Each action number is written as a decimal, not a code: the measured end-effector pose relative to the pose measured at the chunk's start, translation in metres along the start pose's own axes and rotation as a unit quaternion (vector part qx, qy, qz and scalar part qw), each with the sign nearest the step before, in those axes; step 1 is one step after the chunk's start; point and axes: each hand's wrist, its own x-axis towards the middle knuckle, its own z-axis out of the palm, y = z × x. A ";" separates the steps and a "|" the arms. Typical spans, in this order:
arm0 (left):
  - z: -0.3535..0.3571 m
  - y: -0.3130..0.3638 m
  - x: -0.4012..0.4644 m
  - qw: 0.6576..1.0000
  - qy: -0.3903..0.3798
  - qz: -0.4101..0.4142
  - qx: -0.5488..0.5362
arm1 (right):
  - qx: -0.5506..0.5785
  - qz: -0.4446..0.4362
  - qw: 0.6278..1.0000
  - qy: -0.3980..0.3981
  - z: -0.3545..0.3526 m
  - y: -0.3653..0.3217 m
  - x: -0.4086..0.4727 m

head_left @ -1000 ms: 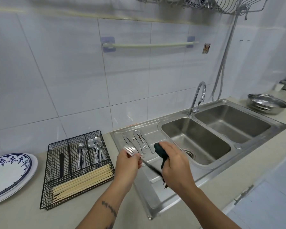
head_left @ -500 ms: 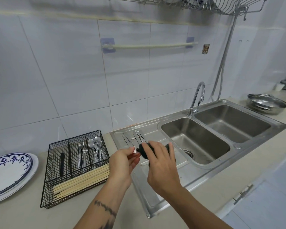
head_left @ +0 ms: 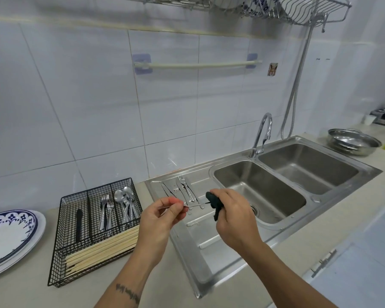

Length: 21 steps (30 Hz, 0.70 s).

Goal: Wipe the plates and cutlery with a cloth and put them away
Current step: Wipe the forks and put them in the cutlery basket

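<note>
My left hand [head_left: 162, 215] pinches the tine end of a steel fork [head_left: 195, 205] held level over the sink's draining board [head_left: 209, 238]. My right hand [head_left: 232, 215] grips a dark cloth [head_left: 213, 202] wrapped around the fork's handle end. Three more pieces of cutlery [head_left: 182, 190] lie on the draining board behind my hands. A black wire cutlery basket [head_left: 93, 230] on the counter to the left holds forks, spoons, a dark-handled knife and chopsticks. Blue-patterned plates [head_left: 11, 234] are stacked at the far left.
A double steel sink [head_left: 282, 185] with a tap [head_left: 261, 134] lies to the right. A steel bowl [head_left: 352, 142] sits on the counter beyond it. A wall dish rack [head_left: 276, 7] with plates hangs overhead. A towel bar [head_left: 198, 64] is on the tiles.
My right hand slid the cloth up over the fork's tines against my left hand, then back right along the handle. The bare shaft now shows between my hands.
</note>
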 end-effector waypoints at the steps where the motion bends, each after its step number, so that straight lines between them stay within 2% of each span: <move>1: 0.000 -0.001 0.000 1.000 0.001 0.001 0.003 | -0.009 -0.001 1.000 0.010 0.002 -0.001 0.000; 5: 0.000 -0.004 -0.003 1.000 0.016 0.002 0.020 | -0.069 -0.021 0.997 -0.002 0.008 0.003 -0.001; 8: 0.001 -0.005 -0.001 0.998 0.055 -0.008 0.028 | -0.102 -0.042 0.994 -0.007 0.010 0.001 0.000; 14: 0.003 -0.004 0.009 0.991 0.111 -0.067 0.016 | -0.092 -0.162 0.981 -0.046 0.030 -0.034 -0.012; 17: -0.011 -0.004 0.019 0.979 0.142 -0.139 -0.056 | -0.136 -0.143 0.977 -0.086 0.045 -0.020 -0.017; 21: -0.025 -0.012 0.027 0.964 0.159 -0.191 -0.090 | -0.158 -0.119 0.972 -0.127 0.050 -0.022 -0.006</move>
